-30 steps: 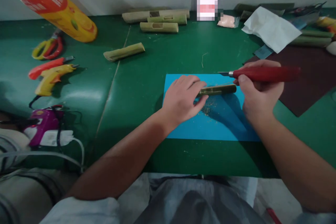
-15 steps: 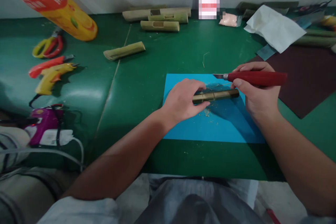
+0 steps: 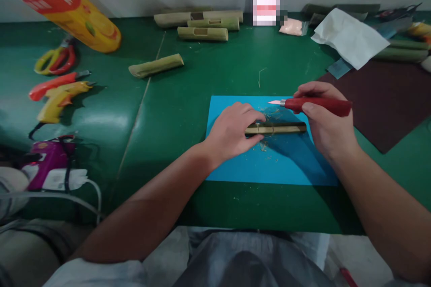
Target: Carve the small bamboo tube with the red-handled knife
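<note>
My left hand (image 3: 237, 130) grips the left end of a bamboo tube (image 3: 286, 128) between thumb and fingers, hiding that end. The tube lies across a bright blue sheet (image 3: 242, 172), with a pale strip cut along its upper side and two thin cross lines on it. In my right hand (image 3: 332, 121) is a red-handled craft knife (image 3: 323, 106). Its blade points left, above the tube and apart from it. Fine bamboo shavings (image 3: 263, 146) are scattered on the sheet around the tube.
Several cut bamboo pieces (image 3: 203, 33) lie at the back; another bamboo piece (image 3: 156, 66) is nearer. On the left are an orange drink bottle (image 3: 90, 27), scissors (image 3: 55, 59), a yellow glue gun (image 3: 62, 103) and a purple power strip (image 3: 50, 161). White tissue (image 3: 350, 38) and a dark sheet (image 3: 384, 98) sit right.
The knife has shifted left and its blade now shows its bright flat side. The bamboo tube has turned level, with its pale cut strip facing up more. My left hand keeps its grip.
</note>
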Motion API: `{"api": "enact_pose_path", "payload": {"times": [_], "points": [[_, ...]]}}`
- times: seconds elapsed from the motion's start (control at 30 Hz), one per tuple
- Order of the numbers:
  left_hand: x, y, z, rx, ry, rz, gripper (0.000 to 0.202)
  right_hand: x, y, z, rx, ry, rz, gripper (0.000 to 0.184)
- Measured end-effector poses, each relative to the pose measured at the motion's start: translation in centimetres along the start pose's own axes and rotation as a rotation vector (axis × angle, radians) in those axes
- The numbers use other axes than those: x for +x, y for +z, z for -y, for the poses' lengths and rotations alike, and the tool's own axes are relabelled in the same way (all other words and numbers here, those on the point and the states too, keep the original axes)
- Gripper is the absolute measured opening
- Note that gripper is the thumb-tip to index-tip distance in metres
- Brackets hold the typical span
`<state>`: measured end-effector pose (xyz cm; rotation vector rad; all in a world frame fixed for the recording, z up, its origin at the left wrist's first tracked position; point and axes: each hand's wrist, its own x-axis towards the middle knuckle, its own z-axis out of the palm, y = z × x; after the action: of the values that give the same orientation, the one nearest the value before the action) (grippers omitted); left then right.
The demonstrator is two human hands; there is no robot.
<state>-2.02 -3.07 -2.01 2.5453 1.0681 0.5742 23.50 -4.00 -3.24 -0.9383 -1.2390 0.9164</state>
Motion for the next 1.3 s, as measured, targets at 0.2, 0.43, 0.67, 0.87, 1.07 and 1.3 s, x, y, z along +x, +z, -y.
{"api": "enact_pose_path", "payload": {"times": [0.2, 0.43, 0.67, 0.87, 1.07, 1.3], "points": [[-0.1, 0.0, 0.2, -0.030, -0.002, 0.005, 0.029, 0.2, 0.1, -0.5, 0.069, 0.072, -0.105, 0.029], [0.1, -0.4, -0.1, -0.195, -0.069, 0.017, 0.028, -0.3, 0.0, -0.6, -0.047, 0.008, 0.057, 0.021], [0.1, -0.2, 0.0, -0.188, -0.130, 0.015, 0.032, -1.0, 0.9, 0.2, -0.179, -0.097, 0.071, 0.013], [0.0, -0.1, 0.2, -0.146, -0.145, 0.011, 0.026, -1.1, 1.6, 1.8, -0.116, -0.048, -0.060, 0.025], [0.2, -0.3, 0.7, -0.233, -0.119, -0.002, 0.024, -1.4, 1.4, 2.7, -0.143, -0.109, -0.020, 0.021], [0.1, 0.2, 0.7, -0.438, -0.177, -0.042, 0.053, -1.6, 1.1, 2.6, -0.186, -0.220, 0.059, 0.019]]}}
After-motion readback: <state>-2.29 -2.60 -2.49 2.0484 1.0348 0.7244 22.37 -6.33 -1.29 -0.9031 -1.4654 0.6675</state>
